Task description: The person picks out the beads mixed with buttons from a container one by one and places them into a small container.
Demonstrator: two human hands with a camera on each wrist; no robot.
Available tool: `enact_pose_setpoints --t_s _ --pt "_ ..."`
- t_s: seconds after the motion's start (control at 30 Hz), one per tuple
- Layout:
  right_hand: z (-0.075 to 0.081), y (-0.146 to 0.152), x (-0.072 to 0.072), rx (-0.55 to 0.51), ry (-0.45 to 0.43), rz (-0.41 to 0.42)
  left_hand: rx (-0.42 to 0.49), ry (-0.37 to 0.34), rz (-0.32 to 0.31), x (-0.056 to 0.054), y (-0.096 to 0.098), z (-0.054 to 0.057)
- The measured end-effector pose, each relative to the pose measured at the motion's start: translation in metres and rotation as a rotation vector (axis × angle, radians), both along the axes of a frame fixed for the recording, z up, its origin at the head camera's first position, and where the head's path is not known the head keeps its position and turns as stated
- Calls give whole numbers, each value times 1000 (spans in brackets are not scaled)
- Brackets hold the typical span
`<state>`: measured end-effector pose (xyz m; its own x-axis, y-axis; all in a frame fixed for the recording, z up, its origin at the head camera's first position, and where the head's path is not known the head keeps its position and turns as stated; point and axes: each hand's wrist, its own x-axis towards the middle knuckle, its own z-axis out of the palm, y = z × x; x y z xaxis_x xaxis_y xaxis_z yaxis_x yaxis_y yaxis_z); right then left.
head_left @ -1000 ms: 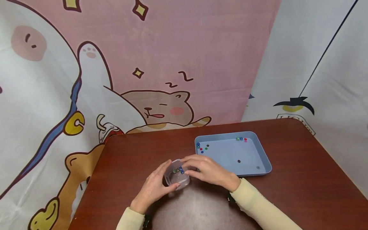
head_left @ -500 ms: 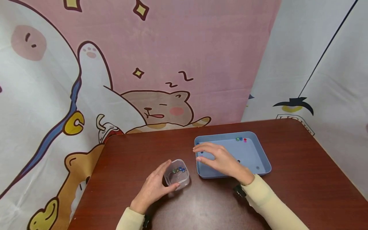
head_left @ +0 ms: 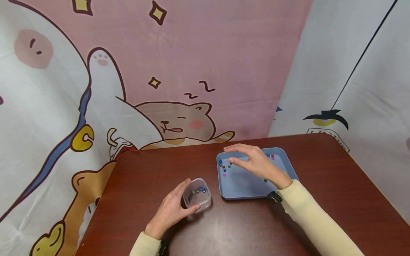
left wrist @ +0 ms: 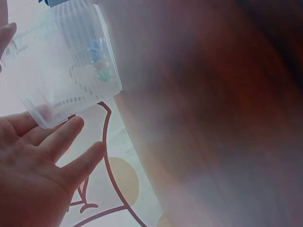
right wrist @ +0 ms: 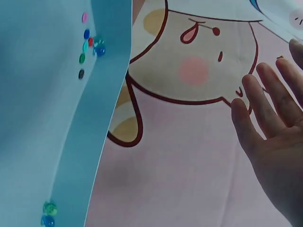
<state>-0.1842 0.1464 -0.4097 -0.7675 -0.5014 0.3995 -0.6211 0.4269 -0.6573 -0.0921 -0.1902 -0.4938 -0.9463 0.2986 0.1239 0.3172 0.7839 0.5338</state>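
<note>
Well, the left hand (head_left: pixel 170 207) grips a clear box (head_left: pixel 205 203); the right hand (head_left: pixel 258 163) hovers unclenched above a blue tray (head_left: pixel 243 186).

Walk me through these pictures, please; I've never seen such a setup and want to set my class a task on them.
There is no machine here: a person works with two bare hands. The wide picture looks forward and down from the head; the two close ones are taken from the left and right wrists.

On the brown table are a blue tray and a clear container. The left hand holds the container, which has a few glassy beads inside. The right hand hovers over the tray, with nothing seen between its fingers. In the tray lie small coloured pieces, many near its edges. Behind hangs a cartoon-printed cloth.
</note>
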Motion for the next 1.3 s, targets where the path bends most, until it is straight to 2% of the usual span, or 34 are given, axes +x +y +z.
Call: enact_pose_setpoints --t_s 0.2,0.77,1.0,1.3 --pt "-3 4 -17 60 -15 2 -7 7 -1 0 0 1" --pt "-36 -7 -52 236 -152 35 -7 7 3 0 1 1" --pt "-52 -16 -61 287 -172 76 -2 20 -2 0 1 1" --pt "-70 -24 -65 368 -148 98 -7 20 -2 0 0 1"
